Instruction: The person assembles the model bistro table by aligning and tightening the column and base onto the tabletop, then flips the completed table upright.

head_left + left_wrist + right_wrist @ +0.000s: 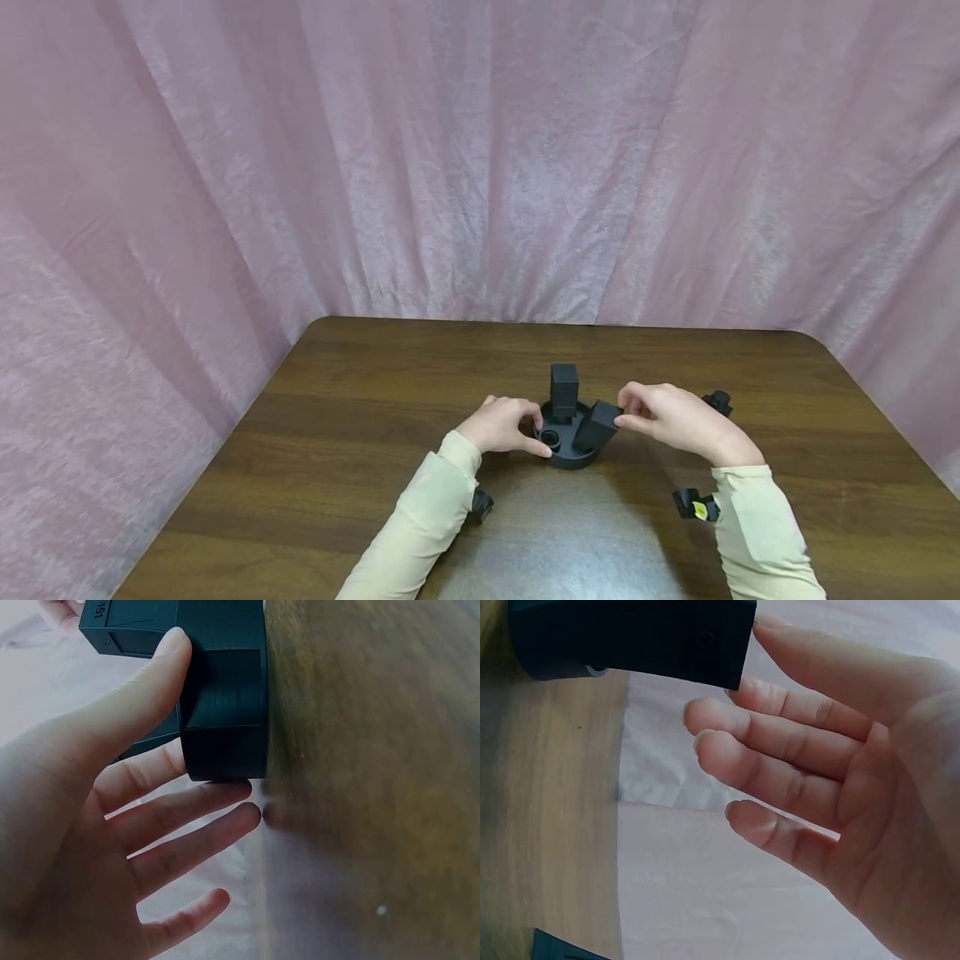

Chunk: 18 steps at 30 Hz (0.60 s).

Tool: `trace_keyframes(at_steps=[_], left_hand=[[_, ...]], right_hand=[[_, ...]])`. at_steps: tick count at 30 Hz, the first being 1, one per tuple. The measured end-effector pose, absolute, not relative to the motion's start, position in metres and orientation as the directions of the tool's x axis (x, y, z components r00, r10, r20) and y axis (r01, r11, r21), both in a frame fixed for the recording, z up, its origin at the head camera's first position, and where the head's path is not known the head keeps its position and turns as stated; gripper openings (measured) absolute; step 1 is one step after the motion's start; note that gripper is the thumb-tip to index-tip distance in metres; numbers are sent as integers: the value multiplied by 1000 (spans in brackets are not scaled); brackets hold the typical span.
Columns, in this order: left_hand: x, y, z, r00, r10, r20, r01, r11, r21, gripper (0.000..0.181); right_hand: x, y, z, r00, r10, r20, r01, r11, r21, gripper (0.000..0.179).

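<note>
Head view: left hand [504, 426] grips a base [572, 461] between thumb and fingers; right hand [677, 419] pinches a tilted block [597, 426]; an upright block [564, 390] stands behind.

Head view was bright, fairly sharp; light apparently came from above. Whitish glare lay on worktop [360, 375] nearer than left grip [504, 427] and right grip [678, 421], between their forearms. Soft dark shadow stretched nearer and left of right grip. Curtain [480, 167] beyond both grips showed patchy pale sheen. Round black base [573, 462] at left grip and black block [600, 421] at right grip lost surface detail. Wrist views were dimmer, bluish, hazy: curtain behind each grip paled, palms were shaded, worktop grain blurred.
</note>
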<state>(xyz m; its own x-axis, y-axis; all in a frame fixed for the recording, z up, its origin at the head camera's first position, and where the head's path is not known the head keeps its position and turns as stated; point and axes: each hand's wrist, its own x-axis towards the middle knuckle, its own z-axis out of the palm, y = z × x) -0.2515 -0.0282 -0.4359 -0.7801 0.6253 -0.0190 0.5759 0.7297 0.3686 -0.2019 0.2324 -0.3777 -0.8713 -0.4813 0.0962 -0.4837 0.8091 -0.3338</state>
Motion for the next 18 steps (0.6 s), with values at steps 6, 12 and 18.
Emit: trace_keyframes(at_steps=[6, 12, 18], left_hand=[[-251, -29, -437, -782, 622, -24, 570, 731, 376, 36], [-252, -28, -437, -782, 622, -22, 572, 732, 372, 37], [-252, -28, -437, -784, 620, -11, 576, 735, 358, 36]], right_hand=[[-202, 230, -379, -864, -491, 107, -497, 804, -327, 26], [-201, 230, -380, -864, -490, 116, -499, 800, -333, 33], [-203, 228, -384, -866, -481, 137, -499, 814, -297, 33]])
